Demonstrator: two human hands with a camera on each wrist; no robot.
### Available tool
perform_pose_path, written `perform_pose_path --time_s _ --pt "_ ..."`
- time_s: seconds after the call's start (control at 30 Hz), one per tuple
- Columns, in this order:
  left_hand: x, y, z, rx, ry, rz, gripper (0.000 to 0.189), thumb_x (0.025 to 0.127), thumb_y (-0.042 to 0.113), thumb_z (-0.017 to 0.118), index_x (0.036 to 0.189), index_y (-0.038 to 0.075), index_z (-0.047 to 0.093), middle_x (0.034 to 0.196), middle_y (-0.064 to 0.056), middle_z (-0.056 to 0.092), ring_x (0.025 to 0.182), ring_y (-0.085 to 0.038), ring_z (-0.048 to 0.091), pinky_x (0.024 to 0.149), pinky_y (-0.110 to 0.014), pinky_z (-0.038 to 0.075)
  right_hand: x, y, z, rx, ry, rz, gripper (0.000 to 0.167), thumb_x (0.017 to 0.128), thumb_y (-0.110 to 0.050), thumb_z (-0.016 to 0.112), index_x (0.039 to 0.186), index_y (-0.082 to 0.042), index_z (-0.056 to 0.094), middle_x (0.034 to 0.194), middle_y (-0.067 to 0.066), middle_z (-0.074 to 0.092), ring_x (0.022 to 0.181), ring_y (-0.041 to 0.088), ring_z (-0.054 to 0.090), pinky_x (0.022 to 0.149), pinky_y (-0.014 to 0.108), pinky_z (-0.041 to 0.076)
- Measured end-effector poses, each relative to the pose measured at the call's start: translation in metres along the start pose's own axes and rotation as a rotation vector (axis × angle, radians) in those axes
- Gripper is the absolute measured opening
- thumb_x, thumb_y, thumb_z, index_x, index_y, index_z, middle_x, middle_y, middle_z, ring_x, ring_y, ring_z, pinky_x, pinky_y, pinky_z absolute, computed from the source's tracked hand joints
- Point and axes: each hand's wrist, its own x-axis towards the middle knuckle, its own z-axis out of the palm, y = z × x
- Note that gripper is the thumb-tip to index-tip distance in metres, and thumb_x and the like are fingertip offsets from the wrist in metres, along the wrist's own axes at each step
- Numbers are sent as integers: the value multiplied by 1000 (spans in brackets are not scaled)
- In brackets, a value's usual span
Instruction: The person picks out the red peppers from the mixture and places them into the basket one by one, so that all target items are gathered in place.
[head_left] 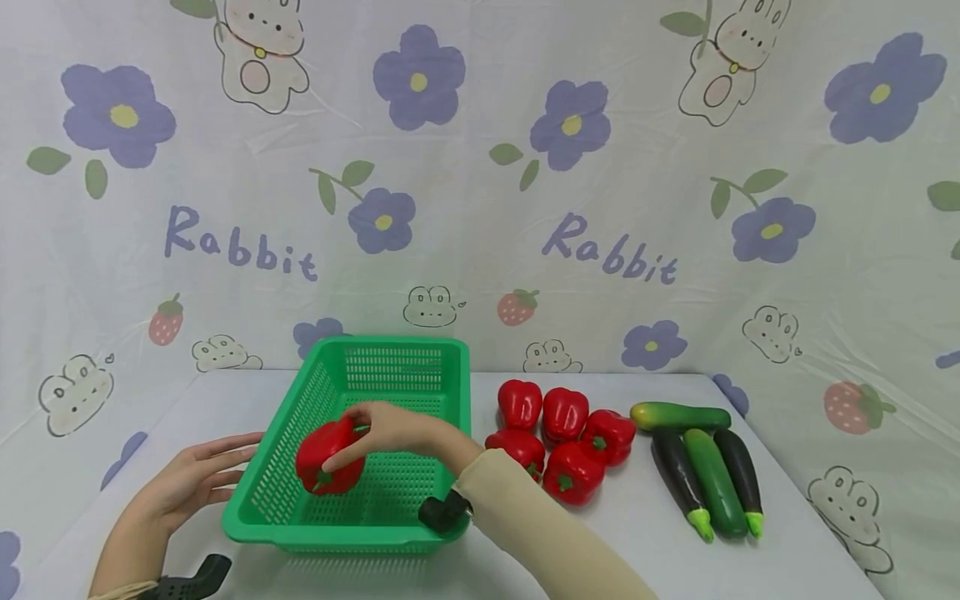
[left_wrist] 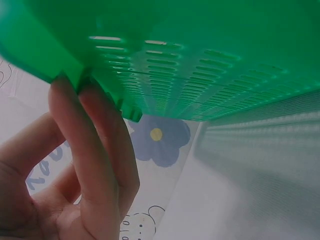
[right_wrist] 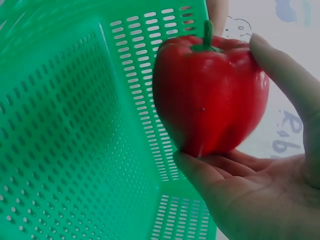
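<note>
A red bell pepper [head_left: 322, 462] is held in my right hand [head_left: 393, 429] over the left part of a green plastic basket [head_left: 457, 400]. In the right wrist view, the thumb and fingers grip the pepper [right_wrist: 210, 95] at opposite ends, its green stem pointing up. My left hand [head_left: 191, 479] is at the basket's left side. The left wrist view shows its fingers [left_wrist: 82, 145] nearly straight, with the tips touching the underside of the basket rim [left_wrist: 30, 55]. No other vegetable shows inside the basket.
Several red bell peppers [head_left: 566, 412] sit in a cluster right of the basket. Farther right lie two dark eggplants [head_left: 675, 467], a green cucumber-like vegetable [head_left: 712, 483] and a yellow-green one [head_left: 678, 416]. A rabbit-print cloth [head_left: 480, 192] hangs behind the white table [head_left: 630, 533].
</note>
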Motion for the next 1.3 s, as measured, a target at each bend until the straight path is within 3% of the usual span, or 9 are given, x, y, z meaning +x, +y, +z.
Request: perform_pose_path --time_s 0.3,0.63,1.3 --pt "1 0 1 -14 6 -5 27 101 29 53 126 31 64 107 24 67 101 -7 68 86 -33 56 -1 -4 3 -36 -112 30 66 78 -33 77 134 -12 50 127 -3 56 114 12 50 79 31 56" --pt "1 -1 0 -6 15 -11 32 101 29 53 132 24 61 108 22 68 102 -9 68 87 -35 56 2 -4 6 -45 -155 56 62 79 -33 78 131 -13 51 126 -3 56 112 12 50 89 41 55" --pt "1 -1 2 2 26 -22 35 100 30 55 134 22 60 109 22 67 103 -10 67 88 -37 56 11 0 12 -67 -234 105 53 82 -32 76 125 -12 52 115 -4 57 106 11 52 94 38 53"
